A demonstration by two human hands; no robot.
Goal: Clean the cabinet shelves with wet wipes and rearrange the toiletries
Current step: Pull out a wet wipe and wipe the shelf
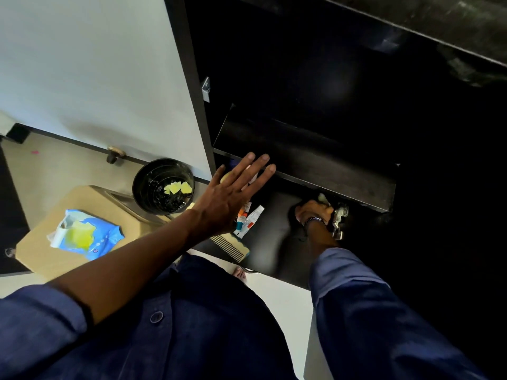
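Black cabinet [329,78] open, 2 shelves visible. Left hand [233,196] flat over upper shelf [315,160] edge, fingers straight and spread, holding nothing. Blue wipes pack [85,234] far left on tan surface [41,256]. Right hand [312,212] curled round crumpled wipe [323,198], on lower shelf [274,234] at right. Tubes [247,220] and 1 comb [227,246] at that shelf's left.

Round black bin [163,185] holding yellow scraps [177,187] (lying on a glossy dark liner), standing at the far corner of a tan surface [90,200]; pale floor [41,171] to the left, bearing one small pink speck [34,152].
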